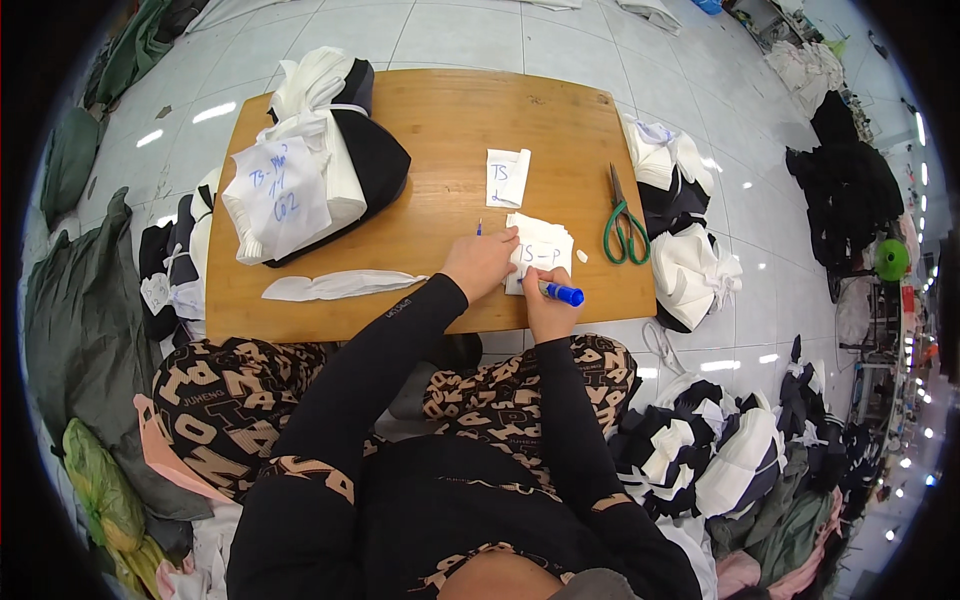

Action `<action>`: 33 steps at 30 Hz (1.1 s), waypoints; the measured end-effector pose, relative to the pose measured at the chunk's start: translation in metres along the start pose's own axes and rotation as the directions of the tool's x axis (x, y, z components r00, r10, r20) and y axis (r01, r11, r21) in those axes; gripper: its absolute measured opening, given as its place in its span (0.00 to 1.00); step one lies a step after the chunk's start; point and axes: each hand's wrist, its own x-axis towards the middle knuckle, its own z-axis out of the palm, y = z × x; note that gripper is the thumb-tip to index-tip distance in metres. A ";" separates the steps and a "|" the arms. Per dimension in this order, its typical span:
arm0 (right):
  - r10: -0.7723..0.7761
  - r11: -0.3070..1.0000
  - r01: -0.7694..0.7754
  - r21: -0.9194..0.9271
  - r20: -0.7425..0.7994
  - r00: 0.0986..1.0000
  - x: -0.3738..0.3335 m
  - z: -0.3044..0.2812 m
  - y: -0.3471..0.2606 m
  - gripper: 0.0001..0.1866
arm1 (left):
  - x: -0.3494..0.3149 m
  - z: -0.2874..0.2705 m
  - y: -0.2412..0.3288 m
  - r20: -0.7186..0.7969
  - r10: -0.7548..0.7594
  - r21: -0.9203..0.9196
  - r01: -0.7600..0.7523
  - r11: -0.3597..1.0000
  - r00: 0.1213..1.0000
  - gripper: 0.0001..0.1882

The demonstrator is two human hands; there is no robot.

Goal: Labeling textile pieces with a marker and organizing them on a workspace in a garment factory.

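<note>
My right hand (550,312) is closed around a blue marker (565,294), with its writing end down at a stack of white paper slips (548,233). Blue handwriting shows on the top slip. My left hand (480,264) rests on the left edge of the same stack, its visible fingertips apart and pressing on the paper. A thin blue-tipped object (479,228) lies just beyond the left hand; its kind is unclear. Farther up the table sits another white slip with blue writing (507,178). Green-handled scissors (625,232) lie to the right of the stack.
The low wooden table (460,120) carries a tied bundle of black and white fabric pieces (345,170) at left, with a labelled sheet (277,195) on it. A white strip (340,285) lies in front. More tied bundles (690,275) stand on the tiled floor to the right.
</note>
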 end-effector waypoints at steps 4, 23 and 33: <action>-0.020 0.997 0.016 -0.070 -0.047 0.999 0.002 -0.009 0.010 0.11 | -0.001 -0.002 0.001 -0.006 -0.002 0.004 0.002 1.000 1.000 0.22; 0.000 0.996 -0.005 -0.085 -0.061 0.998 0.004 -0.010 -0.004 0.12 | 0.000 -0.004 0.003 0.025 -0.033 0.007 0.033 0.999 0.999 0.22; 0.040 0.994 -0.015 0.110 -0.236 0.971 0.012 -0.032 0.003 0.09 | 0.002 -0.007 0.006 0.044 -0.026 -0.010 0.027 1.000 0.999 0.21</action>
